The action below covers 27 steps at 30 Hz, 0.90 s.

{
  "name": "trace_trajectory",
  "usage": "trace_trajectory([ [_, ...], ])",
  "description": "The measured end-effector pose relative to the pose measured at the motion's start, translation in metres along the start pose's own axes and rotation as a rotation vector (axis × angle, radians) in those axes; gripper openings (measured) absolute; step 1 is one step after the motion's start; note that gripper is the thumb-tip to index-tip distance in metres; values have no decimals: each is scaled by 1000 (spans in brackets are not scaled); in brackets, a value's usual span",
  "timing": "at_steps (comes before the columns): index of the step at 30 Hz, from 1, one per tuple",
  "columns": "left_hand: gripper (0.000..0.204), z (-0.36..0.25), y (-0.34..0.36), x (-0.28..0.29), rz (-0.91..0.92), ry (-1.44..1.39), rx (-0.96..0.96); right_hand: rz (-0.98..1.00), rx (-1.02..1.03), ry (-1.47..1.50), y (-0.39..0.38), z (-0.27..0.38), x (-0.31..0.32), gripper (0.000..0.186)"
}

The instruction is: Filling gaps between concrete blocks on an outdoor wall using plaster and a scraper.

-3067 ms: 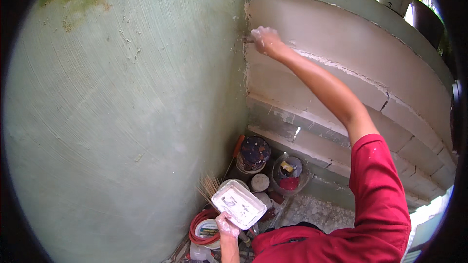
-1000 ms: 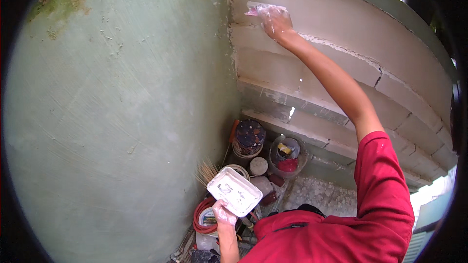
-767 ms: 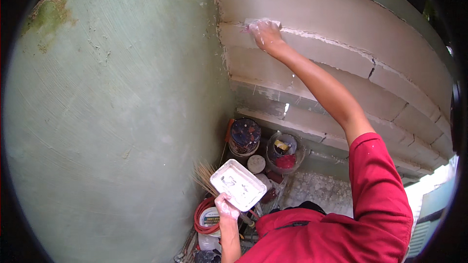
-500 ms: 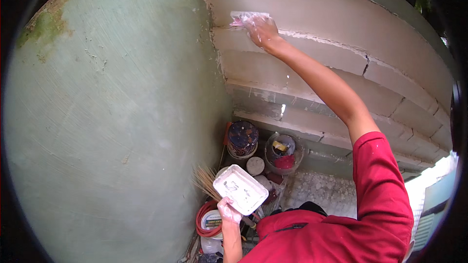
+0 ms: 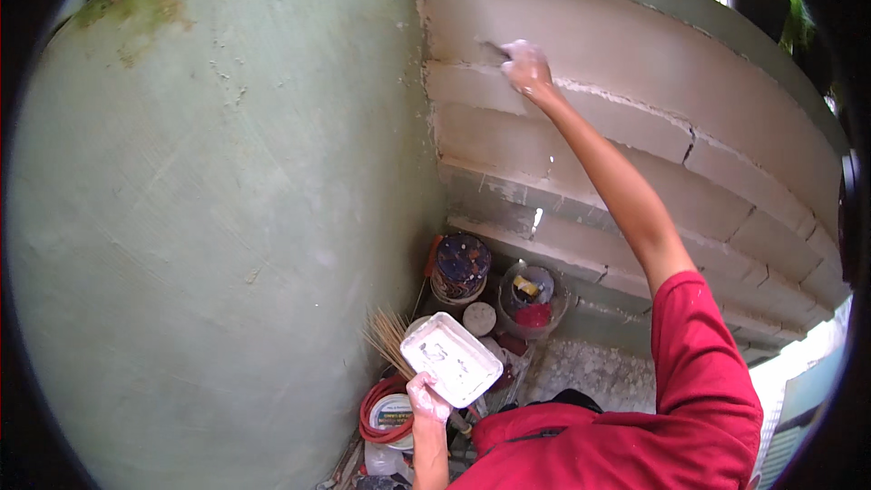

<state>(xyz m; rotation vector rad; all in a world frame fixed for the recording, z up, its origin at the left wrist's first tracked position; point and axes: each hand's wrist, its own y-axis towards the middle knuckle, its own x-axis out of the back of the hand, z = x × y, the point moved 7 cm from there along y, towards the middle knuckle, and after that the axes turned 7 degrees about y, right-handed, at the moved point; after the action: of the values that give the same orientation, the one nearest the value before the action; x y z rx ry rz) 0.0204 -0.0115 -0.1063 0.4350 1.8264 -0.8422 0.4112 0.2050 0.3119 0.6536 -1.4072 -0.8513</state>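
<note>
Turned since half a second ago, the flat tool (image 5: pixel 495 50) now shows as a thin, blurred dark strip instead of a broad pale face, pointing up and left from the person's right hand (image 5: pixel 528 68). That hand is closed around it before the upper beige wall (image 5: pixel 635 50); whether the tool touches the wall cannot be told. Lower down, the left hand (image 5: pixel 429 396) pinches the near edge of a white tray (image 5: pixel 474 338), thumb at the rim. For a clean stroke, the tool's whole edge should probably meet the wall at a shallow, steady angle under even pressure, with the tray kept level and its grip firm. Beyond the tray are a bundle of thin sticks (image 5: pixel 386 338), a red hose coil (image 5: pixel 367 410), a dark-lidded bucket (image 5: pixel 461 259) near the green wall (image 5: pixel 227 218) and a clear basin (image 5: pixel 561 311).
</note>
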Motion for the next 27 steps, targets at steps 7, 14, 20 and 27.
trace_trajectory([
  [7, 70, -3, 4, 15, -47, -39, 8, -229, -456, 514, 41, 46, 7, 28],
  [14, 66, -4, 9, 7, -17, -47, -11, -319, -617, 484, 66, 69, -53, 22],
  [20, 70, -19, -6, 18, -41, -84, -105, -157, -517, 400, 89, 101, -85, 22],
  [27, 69, -17, -14, 14, -36, -80, -103, -19, -461, 436, 96, 71, -102, 30],
])
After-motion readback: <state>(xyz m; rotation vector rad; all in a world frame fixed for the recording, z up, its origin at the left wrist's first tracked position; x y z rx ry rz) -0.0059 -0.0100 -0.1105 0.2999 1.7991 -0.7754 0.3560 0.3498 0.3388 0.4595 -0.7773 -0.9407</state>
